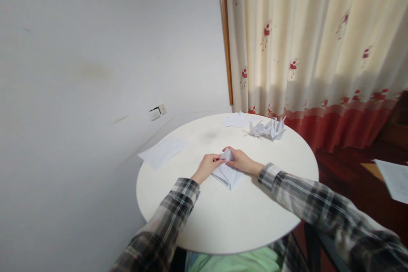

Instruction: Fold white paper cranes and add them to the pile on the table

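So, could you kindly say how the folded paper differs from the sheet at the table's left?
The folded paper is layered and creased; the sheet lies flat. The left hand and right hand hold the folded paper; neither touches the sheet. Both are white.

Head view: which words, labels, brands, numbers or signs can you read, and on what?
No readable text anywhere.
Sheet at the right edge: faint marks, too blurred to read.
Folded paper: no text visible.
Wall socket: too small to tell.
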A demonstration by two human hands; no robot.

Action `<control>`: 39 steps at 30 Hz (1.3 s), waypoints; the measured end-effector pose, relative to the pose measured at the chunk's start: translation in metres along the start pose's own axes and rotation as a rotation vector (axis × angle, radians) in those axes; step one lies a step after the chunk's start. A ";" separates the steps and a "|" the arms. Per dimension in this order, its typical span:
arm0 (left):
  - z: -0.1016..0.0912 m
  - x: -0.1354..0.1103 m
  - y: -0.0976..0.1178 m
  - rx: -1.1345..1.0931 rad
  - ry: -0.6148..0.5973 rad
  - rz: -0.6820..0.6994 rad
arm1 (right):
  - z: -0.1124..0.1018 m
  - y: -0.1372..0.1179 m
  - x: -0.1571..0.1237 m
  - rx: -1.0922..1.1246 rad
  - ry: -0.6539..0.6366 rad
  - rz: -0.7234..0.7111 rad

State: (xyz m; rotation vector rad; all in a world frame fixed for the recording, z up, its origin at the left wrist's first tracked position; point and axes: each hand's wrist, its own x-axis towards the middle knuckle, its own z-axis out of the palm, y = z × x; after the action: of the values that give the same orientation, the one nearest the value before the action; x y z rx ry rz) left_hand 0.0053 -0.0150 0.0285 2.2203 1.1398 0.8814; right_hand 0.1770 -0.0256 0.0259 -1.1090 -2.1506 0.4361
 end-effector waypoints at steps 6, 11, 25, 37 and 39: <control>0.001 0.001 0.002 -0.135 0.056 -0.064 | -0.001 -0.003 0.001 -0.026 -0.017 0.003; 0.002 0.001 0.006 -0.192 0.102 -0.085 | -0.001 -0.003 0.001 -0.058 -0.029 -0.015; 0.004 0.004 0.009 -0.280 0.182 -0.087 | -0.001 -0.006 0.000 -0.083 -0.020 -0.079; 0.003 0.002 0.017 -0.322 0.232 -0.080 | -0.002 -0.007 -0.001 -0.124 -0.023 -0.093; 0.002 0.002 0.018 -0.346 0.251 -0.080 | -0.002 -0.008 -0.001 -0.133 -0.026 -0.082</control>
State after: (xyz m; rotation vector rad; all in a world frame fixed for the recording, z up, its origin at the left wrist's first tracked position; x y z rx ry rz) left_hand 0.0174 -0.0230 0.0399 1.8098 1.0810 1.2458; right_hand 0.1743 -0.0307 0.0315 -1.0876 -2.2666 0.2747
